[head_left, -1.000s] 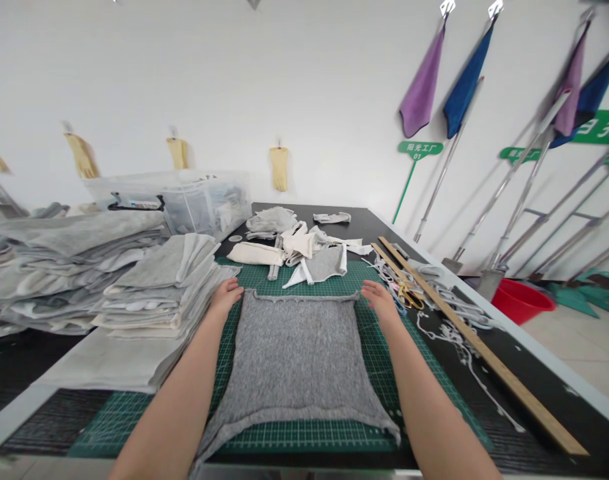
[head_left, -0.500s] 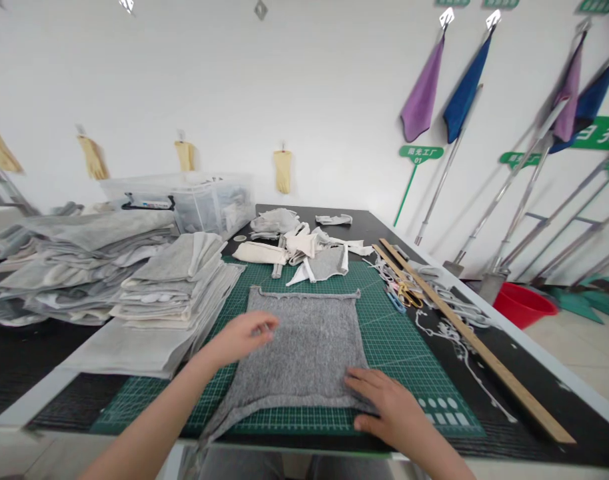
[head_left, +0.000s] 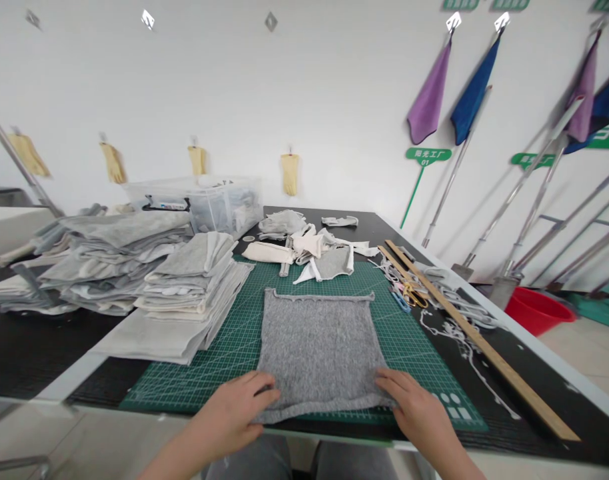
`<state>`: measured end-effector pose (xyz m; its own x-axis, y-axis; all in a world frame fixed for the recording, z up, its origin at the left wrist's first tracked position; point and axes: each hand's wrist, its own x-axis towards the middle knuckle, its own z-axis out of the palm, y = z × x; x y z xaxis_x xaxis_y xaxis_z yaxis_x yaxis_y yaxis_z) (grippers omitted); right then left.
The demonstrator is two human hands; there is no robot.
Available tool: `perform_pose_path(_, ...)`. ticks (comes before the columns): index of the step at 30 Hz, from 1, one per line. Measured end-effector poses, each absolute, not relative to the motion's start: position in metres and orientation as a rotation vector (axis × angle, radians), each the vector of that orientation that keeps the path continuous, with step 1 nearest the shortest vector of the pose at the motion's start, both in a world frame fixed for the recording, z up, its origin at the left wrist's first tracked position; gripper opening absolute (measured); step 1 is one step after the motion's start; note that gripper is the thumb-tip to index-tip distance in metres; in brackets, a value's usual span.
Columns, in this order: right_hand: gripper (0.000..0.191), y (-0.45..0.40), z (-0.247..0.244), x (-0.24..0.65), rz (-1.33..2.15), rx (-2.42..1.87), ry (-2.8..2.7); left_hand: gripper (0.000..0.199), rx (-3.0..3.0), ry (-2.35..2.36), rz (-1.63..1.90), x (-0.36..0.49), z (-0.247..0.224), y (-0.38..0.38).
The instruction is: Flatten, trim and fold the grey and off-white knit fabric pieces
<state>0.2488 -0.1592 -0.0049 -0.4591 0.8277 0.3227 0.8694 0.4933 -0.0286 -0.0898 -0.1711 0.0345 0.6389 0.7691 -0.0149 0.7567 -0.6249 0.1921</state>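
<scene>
A grey knitted fabric piece (head_left: pixel 322 350) lies spread on the green cutting mat (head_left: pixel 224 313), its top and bottom edges curled. At its lower left corner my left hand (head_left: pixel 242 407) has thumb and fingers closed on the cloth edge. My right hand (head_left: pixel 422 410) rests on the lower right corner, fingers stretched out and lying on the cloth. The cloth parts beneath both hands are hidden.
Folded grey cloths (head_left: pixel 184 293) are stacked on the left, before a clear plastic box (head_left: pixel 224 207). White and grey scraps (head_left: pixel 309 247) lie behind the mat. Rightward are scissors (head_left: pixel 414 293), cords (head_left: pixel 459 333) and a long wooden strip (head_left: pixel 479 343). A red bucket (head_left: pixel 537 310) stands beyond the table.
My left hand has come down from above the cloth to its lower left corner, which now sits further in, less stretched out. My right hand remains at the right corner. The view has shifted slightly.
</scene>
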Motion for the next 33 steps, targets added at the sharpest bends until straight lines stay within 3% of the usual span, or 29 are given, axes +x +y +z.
perform_pose_path(11, 0.039, -0.183, -0.008, 0.273, -0.021, -1.415, -2.304, 0.028, 2.773, 1.307, 0.219, -0.105, 0.037, -0.188)
perform_pose_path(16, 0.028, -0.187, 0.009, 0.282, 0.318, -1.52, -1.972, 0.022, 2.508, 1.154, 0.341, -0.115, 0.06, -0.185)
perform_pose_path(20, 0.022, -0.173, 0.027, 0.284, 0.526, -1.599, -1.723, 0.015, 2.269, 1.291, 0.611, -0.124, 0.066, -0.164)
perform_pose_path(27, 0.034, -0.118, 0.042, 0.281, 0.71, -1.529, -1.488, 0.031, 1.733, 1.611, 1.181, -0.122, 0.059, -0.097)
perform_pose_path(33, 0.038, -0.065, 0.052, 0.272, 0.751, -1.444, -1.469, 0.039, 1.458, 1.473, 1.295, -0.106, 0.05, -0.043)
